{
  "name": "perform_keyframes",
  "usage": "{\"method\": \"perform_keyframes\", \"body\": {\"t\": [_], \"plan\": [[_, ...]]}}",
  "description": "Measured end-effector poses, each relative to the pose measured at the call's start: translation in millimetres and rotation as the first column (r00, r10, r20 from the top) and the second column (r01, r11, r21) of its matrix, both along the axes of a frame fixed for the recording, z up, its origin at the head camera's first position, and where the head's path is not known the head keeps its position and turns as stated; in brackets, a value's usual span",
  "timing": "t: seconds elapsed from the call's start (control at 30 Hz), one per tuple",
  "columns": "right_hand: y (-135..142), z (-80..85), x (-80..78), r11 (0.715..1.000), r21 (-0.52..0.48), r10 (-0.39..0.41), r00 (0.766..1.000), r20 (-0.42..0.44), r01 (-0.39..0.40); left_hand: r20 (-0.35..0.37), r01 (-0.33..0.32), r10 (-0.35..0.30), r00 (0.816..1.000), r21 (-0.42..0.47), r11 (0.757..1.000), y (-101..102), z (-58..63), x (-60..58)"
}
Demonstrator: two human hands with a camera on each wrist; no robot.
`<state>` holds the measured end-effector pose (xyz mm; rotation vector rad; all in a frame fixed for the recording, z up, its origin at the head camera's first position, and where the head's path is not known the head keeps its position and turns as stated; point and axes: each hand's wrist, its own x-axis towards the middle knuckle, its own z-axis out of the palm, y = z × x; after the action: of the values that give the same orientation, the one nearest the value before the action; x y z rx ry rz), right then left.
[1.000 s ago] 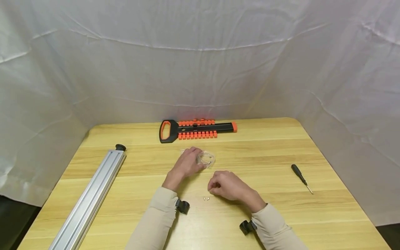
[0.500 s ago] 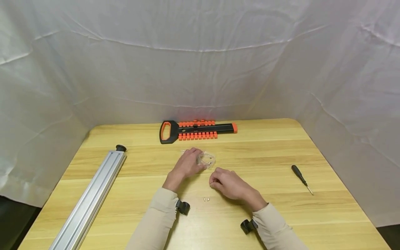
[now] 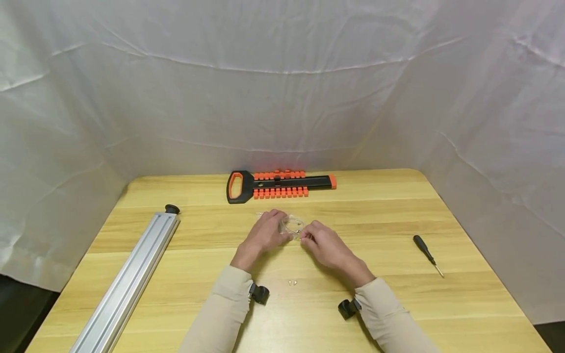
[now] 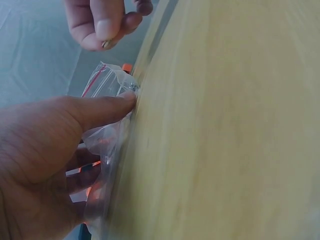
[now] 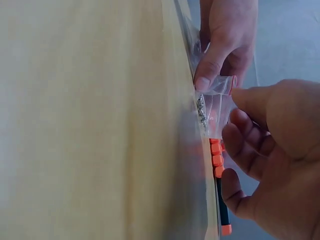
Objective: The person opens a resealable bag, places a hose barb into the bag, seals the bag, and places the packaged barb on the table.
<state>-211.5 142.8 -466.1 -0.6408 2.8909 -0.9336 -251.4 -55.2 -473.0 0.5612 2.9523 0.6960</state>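
Observation:
My left hand [image 3: 265, 232] grips a clear zip bag [image 4: 106, 80], its thumb on the near side and its fingers behind. The bag's mouth gapes toward the right, with a red line along its edge. In the right wrist view several small screws [image 5: 201, 111] lie inside the bag. Right at the bag's mouth is my right hand [image 3: 330, 246], thumb and fingertips together. Between them the left wrist view shows the tip of a small metal screw [image 4: 105, 44]. Two more small screws [image 3: 293, 283] lie on the table, nearer the body than both hands.
Behind the hands a black and orange toothed tool [image 3: 282, 183] with a loop handle lies along the table's back. A long silver metal rail [image 3: 128, 279] with a black knob runs down the left side. On the right rests a black-handled screwdriver [image 3: 424, 250].
My right hand has risen from beside the two table screws and moved away from the body to the bag's mouth. The left hand has kept its place on the bag.

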Motion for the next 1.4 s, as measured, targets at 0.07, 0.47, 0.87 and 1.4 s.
{"method": "perform_keyframes", "body": {"t": [0.07, 0.47, 0.87, 1.4], "plan": [[0, -0.8, -4.4, 1.000, -0.014, -0.022, 1.000, -0.014, 0.022, -0.001, 0.004, -0.004, 1.000, 0.003, 1.000, 0, -0.5, 0.2], [-9, -6.3, -26.9, 0.997, 0.009, -0.079, 0.997, 0.001, 0.079, -0.004, 0.020, -0.020, 1.000, 0.001, 1.000, 1, -1.0, 1.4], [-7, -5.1, -25.6, 0.996, 0.002, -0.090, 0.996, 0.022, 0.090, 0.019, 0.018, -0.018, 1.000, -0.002, 1.000, 0, 3.1, 0.5], [-1, 3.5, 3.3, 0.998, -0.040, -0.054, 0.998, 0.011, 0.055, 0.010, 0.010, -0.010, 1.000, -0.014, 1.000, 0, 1.4, 0.5]]}}
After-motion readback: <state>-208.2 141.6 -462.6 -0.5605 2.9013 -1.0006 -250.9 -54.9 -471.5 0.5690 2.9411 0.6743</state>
